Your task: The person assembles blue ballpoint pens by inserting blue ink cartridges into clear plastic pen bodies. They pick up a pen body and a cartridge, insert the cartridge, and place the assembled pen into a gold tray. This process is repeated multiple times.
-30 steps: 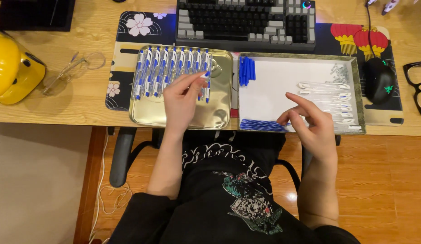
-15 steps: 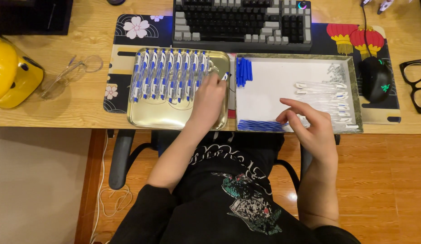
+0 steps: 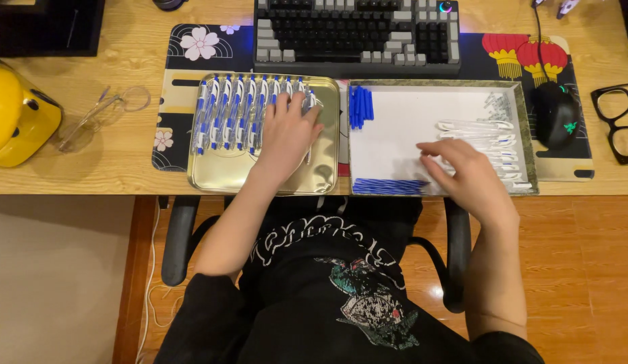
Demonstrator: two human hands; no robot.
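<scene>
A gold metal tray [image 3: 213,182] holds a row of several assembled blue-and-white pens [image 3: 226,114]. My left hand [image 3: 287,135] lies flat over the right end of that row, fingers spread and resting on the pens. To the right, a white-lined tray [image 3: 395,128] carries a pile of blue caps [image 3: 360,106], a strip of blue refills [image 3: 388,187] along its near edge, and clear pen barrels [image 3: 489,128]. My right hand [image 3: 472,178] hovers over the white tray's near right part. Its fingertips point left, just short of the barrels, and nothing shows in them.
A keyboard [image 3: 354,34] sits behind both trays on a patterned desk mat [image 3: 172,87]. A black mouse [image 3: 555,114] and black glasses [image 3: 617,125] lie at the right. At the left are clear safety glasses [image 3: 101,118] and a yellow object [image 3: 17,111]. The desk edge runs just below the trays.
My left hand carried a pen from the tray's near middle to the right end of the row and now lies flat there. My right hand shifted slightly toward the barrels.
</scene>
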